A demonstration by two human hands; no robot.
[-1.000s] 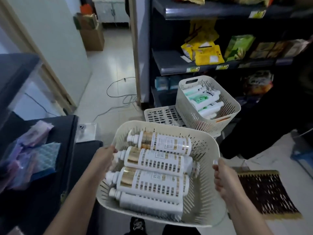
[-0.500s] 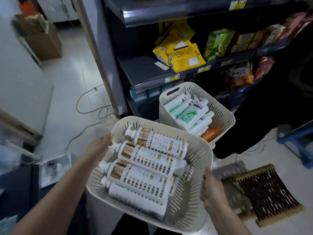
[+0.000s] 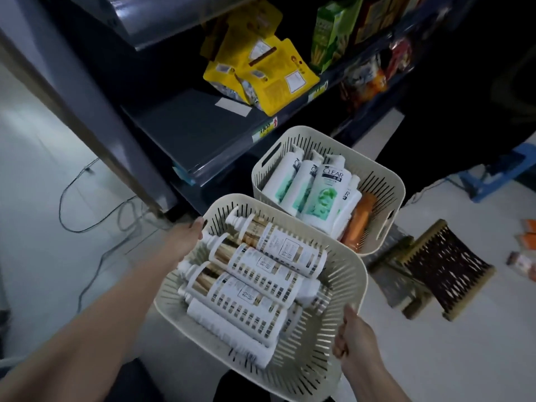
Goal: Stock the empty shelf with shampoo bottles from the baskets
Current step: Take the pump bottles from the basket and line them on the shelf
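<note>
Both my hands carry a cream slotted basket point(image 3: 345, 274). My left hand point(image 3: 185, 239) grips its far left rim and my right hand point(image 3: 352, 338) grips its near right rim. Several white-and-gold pump shampoo bottles point(image 3: 261, 274) lie on their sides inside. Just beyond stands a second cream basket point(image 3: 385, 181) holding white-and-green shampoo bottles point(image 3: 316, 190) and an orange bottle point(image 3: 358, 227). The dark shelf point(image 3: 185, 132) in front has a bare left section.
Yellow snack packs point(image 3: 261, 74) and green boxes point(image 3: 330, 33) fill the shelf's right side. A metal upright point(image 3: 95, 123) bounds the shelf on the left. Cables point(image 3: 95, 221) trail over the white floor. A dark woven stool point(image 3: 443, 271) sits on the right, a blue stool point(image 3: 493, 175) beyond.
I have moved closer to the shelf with the basket still in both hands, and my view has turned right. The second basket and the bare shelf section now look much nearer.
</note>
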